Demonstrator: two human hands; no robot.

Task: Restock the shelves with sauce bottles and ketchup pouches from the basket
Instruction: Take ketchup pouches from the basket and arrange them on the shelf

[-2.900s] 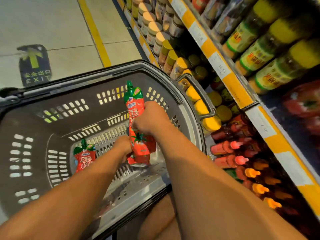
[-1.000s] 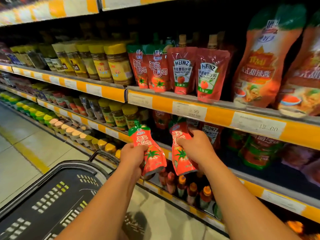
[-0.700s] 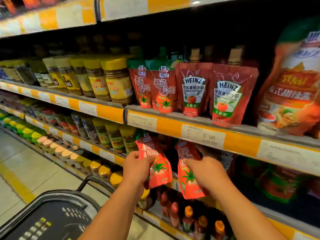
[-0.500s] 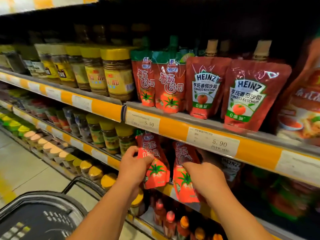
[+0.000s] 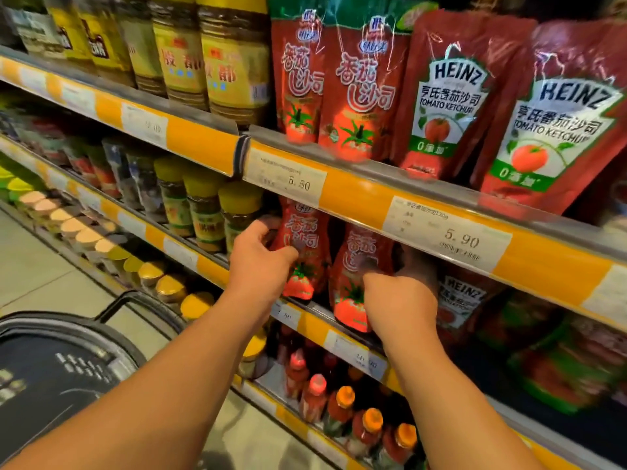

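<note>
Head view: left hand [image 5: 261, 262] grips one ketchup pouch [image 5: 302, 252], right hand [image 5: 402, 305] grips another pouch [image 5: 354, 276]; both being seated on the middle shelf [image 5: 305, 317]; next, probably stand them upright and release.

Both forearms are bare to the frame edge, no sleeves visible, left hand [image 5: 259, 262] and right hand [image 5: 402, 305] ungloved.

Two red ketchup pouches, upright on the middle shelf [image 5: 342, 329]. Left pouch [image 5: 303, 252] is gripped by the left hand [image 5: 258, 262]; right pouch [image 5: 356, 276] is gripped by the right hand [image 5: 400, 300]
</note>
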